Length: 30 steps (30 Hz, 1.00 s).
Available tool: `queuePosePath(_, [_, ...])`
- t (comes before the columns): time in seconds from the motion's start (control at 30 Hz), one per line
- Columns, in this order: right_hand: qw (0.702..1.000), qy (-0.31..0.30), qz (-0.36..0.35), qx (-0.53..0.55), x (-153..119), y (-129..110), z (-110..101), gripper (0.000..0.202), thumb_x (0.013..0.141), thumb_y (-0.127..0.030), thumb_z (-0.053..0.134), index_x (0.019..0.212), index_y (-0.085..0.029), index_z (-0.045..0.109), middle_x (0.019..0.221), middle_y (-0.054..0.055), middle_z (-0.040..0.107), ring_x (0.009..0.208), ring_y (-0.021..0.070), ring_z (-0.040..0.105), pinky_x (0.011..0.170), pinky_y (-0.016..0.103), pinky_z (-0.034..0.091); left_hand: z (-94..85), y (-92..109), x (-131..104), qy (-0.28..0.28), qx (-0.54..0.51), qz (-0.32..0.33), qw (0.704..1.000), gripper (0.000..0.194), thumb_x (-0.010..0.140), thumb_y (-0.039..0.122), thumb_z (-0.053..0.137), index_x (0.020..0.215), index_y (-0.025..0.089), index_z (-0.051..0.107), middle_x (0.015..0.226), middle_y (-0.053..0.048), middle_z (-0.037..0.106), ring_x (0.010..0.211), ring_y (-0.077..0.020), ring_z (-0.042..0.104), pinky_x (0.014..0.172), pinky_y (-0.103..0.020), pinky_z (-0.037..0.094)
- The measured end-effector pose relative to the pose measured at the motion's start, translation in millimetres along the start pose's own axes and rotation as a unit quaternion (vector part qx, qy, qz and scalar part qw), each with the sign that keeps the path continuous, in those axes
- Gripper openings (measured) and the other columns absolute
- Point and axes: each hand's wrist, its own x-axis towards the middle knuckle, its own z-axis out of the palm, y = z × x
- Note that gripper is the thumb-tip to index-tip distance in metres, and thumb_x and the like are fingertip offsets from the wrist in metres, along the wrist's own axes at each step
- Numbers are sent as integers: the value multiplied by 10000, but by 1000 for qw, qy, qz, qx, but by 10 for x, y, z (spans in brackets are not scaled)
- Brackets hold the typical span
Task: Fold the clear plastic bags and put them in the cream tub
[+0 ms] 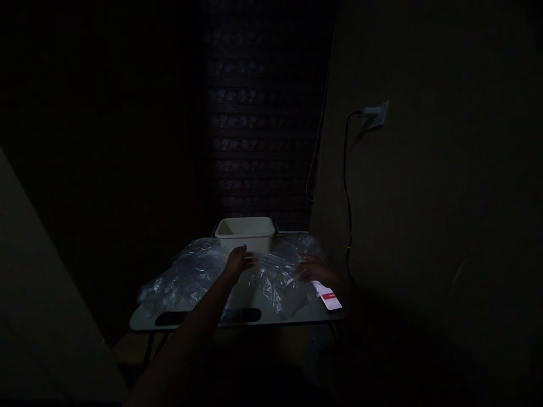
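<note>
Clear plastic bags or sheets [186, 277] lie crumpled over the left, middle and back right of a small light table [144, 322]. Between my hands, a stretch of the clear plastic [271, 277] hangs above the tabletop. My left hand [240, 261] is at its left end, thumb up, closed on the plastic's edge. At the right end my right hand [311, 268] has its fingers bent around the plastic; the dim light blurs the fingertips. Behind my left hand stands a white rectangular tub [246, 243] with dark handles.
A phone with a lit screen [328, 295] lies at the table's right edge, just below my right hand. A black cable [345, 169] hangs from a wall outlet [377, 115] at the right. Dark patterned blinds [254, 130] are behind the table.
</note>
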Motion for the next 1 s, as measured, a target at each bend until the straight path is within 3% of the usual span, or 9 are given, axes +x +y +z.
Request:
queuePosePath(0.17, [1000, -25, 15, -10, -30, -45, 33, 160, 690, -267, 456, 788, -145, 484, 624, 23, 588, 471, 99, 539, 409, 185, 371, 6, -43, 67, 37, 52, 51, 997, 253, 710, 232, 436, 941, 182, 346, 863, -63, 511, 809, -147, 532, 705, -301, 399])
queuePosePath(0.3, [999, -24, 30, -24, -16, -21, 52, 118, 707, -252, 429, 714, -144, 475, 562, 6, 572, 442, 92, 535, 392, 176, 363, -15, -33, 87, 47, 135, 118, 983, 367, 684, 224, 453, 1027, 174, 332, 1102, -112, 379, 1058, -211, 333, 854, -366, 263])
queuePosePath(0.4, [998, -19, 49, -40, -3, 21, 50, 74, 689, -210, 444, 660, -143, 454, 497, -4, 552, 419, 106, 537, 378, 180, 356, 15, 1, -16, -22, 207, 173, 963, 405, 597, 204, 544, 984, 189, 424, 1139, -83, 367, 1108, -226, 240, 911, -352, 169])
queuePosePath(0.5, [996, -16, 62, -55, -9, 47, 38, 68, 674, -195, 453, 625, -149, 440, 482, -3, 552, 431, 120, 547, 364, 173, 338, 96, -6, -214, -135, 264, 200, 934, 356, 512, 213, 613, 859, 203, 531, 1005, -56, 500, 1019, -232, 363, 893, -330, 217])
queuePosePath(0.57, [996, -12, 68, -64, -20, 50, 32, 68, 672, -185, 444, 612, -152, 439, 479, -1, 555, 440, 121, 551, 362, 169, 332, 151, -57, -360, -221, 322, 222, 893, 449, 454, 241, 653, 886, 201, 534, 992, -59, 517, 976, -241, 403, 870, -334, 249])
queuePosePath(0.67, [994, -4, 76, -76, -38, 41, 30, 90, 670, -165, 421, 582, -158, 438, 463, -4, 551, 450, 119, 551, 373, 170, 342, 198, -200, -544, -348, 487, 282, 750, 736, 460, 348, 649, 1115, 172, 362, 1175, -131, 357, 1072, -292, 282, 871, -390, 217])
queuePosePath(0.8, [992, 2, 86, -90, -57, 27, 34, 120, 671, -156, 397, 561, -162, 443, 442, -4, 551, 472, 125, 556, 425, 194, 384, 198, -403, -687, -368, 643, 285, 609, 762, 573, 357, 575, 1202, 166, 190, 1257, -182, 177, 1119, -348, 141, 833, -493, 193])
queuePosePath(0.9, [990, 4, 94, -108, -67, 22, 23, 145, 666, -150, 400, 530, -153, 451, 428, 7, 550, 461, 123, 549, 442, 204, 398, 172, -469, -744, -372, 662, 316, 569, 593, 671, 252, 490, 1193, 183, 215, 1237, -153, 255, 1111, -295, 218, 851, -456, 206])
queuePosePath(1.0, [985, 13, 103, -137, -65, 16, -2, 131, 633, -138, 445, 503, -145, 461, 399, 2, 535, 408, 111, 523, 418, 203, 388, 129, -475, -775, -384, 635, 347, 573, 416, 726, 216, 415, 1132, 170, 337, 1168, -137, 378, 1060, -239, 334, 866, -393, 234])
